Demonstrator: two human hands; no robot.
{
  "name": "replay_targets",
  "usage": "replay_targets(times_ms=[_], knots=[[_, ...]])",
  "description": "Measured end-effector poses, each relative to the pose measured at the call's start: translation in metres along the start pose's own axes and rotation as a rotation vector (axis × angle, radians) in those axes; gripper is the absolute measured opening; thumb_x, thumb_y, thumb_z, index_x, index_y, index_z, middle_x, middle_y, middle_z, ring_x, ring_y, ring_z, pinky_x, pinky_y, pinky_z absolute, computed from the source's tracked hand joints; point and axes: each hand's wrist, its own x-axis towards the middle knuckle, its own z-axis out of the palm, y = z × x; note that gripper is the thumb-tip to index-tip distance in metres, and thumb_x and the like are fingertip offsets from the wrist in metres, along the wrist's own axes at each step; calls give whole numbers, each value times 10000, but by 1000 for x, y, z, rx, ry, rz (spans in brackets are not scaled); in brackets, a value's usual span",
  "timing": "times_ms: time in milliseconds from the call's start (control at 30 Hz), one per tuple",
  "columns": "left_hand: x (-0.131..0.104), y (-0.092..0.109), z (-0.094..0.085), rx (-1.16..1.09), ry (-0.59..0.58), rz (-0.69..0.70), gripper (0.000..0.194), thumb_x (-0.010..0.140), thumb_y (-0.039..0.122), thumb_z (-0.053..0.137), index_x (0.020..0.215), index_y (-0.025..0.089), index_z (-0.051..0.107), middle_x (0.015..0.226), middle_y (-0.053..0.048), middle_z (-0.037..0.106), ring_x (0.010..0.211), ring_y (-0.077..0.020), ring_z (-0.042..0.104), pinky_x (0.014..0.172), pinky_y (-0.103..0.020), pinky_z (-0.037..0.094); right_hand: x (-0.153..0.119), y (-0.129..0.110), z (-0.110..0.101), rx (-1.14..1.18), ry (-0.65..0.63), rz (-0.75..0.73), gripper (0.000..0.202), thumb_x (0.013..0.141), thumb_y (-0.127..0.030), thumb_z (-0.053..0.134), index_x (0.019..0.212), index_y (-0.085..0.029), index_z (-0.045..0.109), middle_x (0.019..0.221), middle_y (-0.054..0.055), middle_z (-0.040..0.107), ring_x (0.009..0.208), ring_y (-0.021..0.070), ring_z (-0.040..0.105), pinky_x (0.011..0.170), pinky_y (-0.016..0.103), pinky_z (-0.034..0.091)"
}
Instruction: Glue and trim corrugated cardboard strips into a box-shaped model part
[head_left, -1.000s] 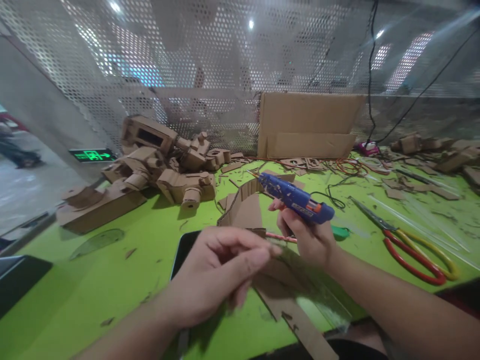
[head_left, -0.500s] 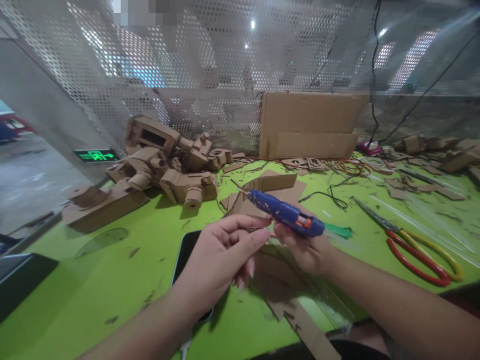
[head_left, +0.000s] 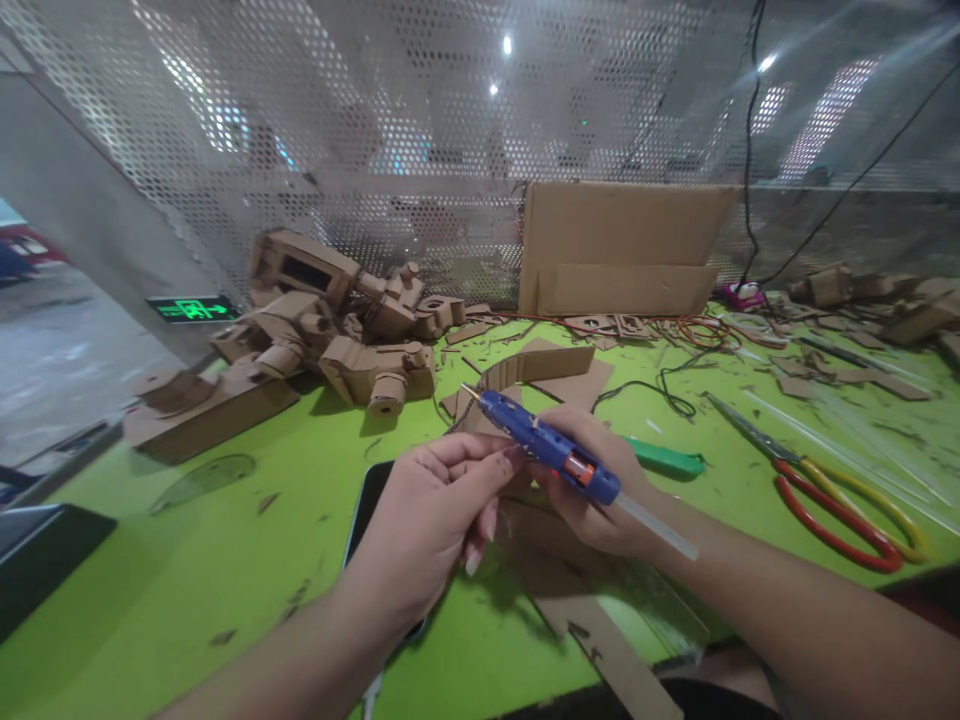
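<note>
My right hand (head_left: 592, 475) is closed around a blue glue gun (head_left: 536, 438), whose metal tip points up and left. A clear glue stick (head_left: 656, 525) sticks out of its back end, over my right wrist. My left hand (head_left: 450, 490) is closed, thumb pressed to the fingers beside the gun; what it pinches is too small or hidden to name. Just beyond the gun tip stands a bent cardboard strip (head_left: 555, 368) on a flat cardboard piece. Beneath my hands lies more cardboard (head_left: 592, 620).
A phone (head_left: 367, 505) lies partly under my left hand. Cardboard models (head_left: 379, 375) are piled at the back left. A green tool (head_left: 664, 458) and scissors (head_left: 832, 500) with red and yellow handles lie to the right. A cardboard box (head_left: 622, 245) stands at the back.
The glue gun has moved slightly left, and its back end has swung down. Its glue stick now shows clearly, and more of the green tool is uncovered. My left hand has shifted slightly left.
</note>
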Motion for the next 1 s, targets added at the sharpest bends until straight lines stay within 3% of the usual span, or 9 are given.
replay_targets(times_ms=[267,500,733,900,1000], knots=[[-1,-2,-4,91,15,69,263,887,425,801,847,173,736,425,67,519,344,-46,386,353,-115,320,4,-3,-1,-37,38,-24,312,930,-175,621,1218,-265,542,1060,77,688,930,241,664,821,366,560],[-7,10,7,186,95,61,279,849,433,815,809,164,751,417,59,521,341,-45,392,371,-130,318,6,-4,-4,-54,91,20,207,994,-227,622,1184,-255,543,964,48,669,811,203,635,738,332,535],[-6,14,5,196,45,-5,214,782,335,859,839,163,746,422,54,564,344,-65,431,373,-142,339,2,2,-1,-61,25,-77,329,922,-165,629,1234,-242,554,1106,96,701,980,244,675,866,370,566],[-2,10,2,227,40,43,201,812,324,796,713,173,707,393,51,544,315,-63,409,357,-151,329,3,5,0,-86,-7,-147,469,802,-95,612,1243,-234,534,1107,115,697,1029,285,673,910,417,577],[-3,10,5,243,76,85,205,847,313,760,706,180,694,403,62,525,332,-50,407,379,-141,337,4,3,-2,-96,-20,-139,448,814,-109,638,1230,-240,534,1092,110,695,1018,283,669,898,412,576]])
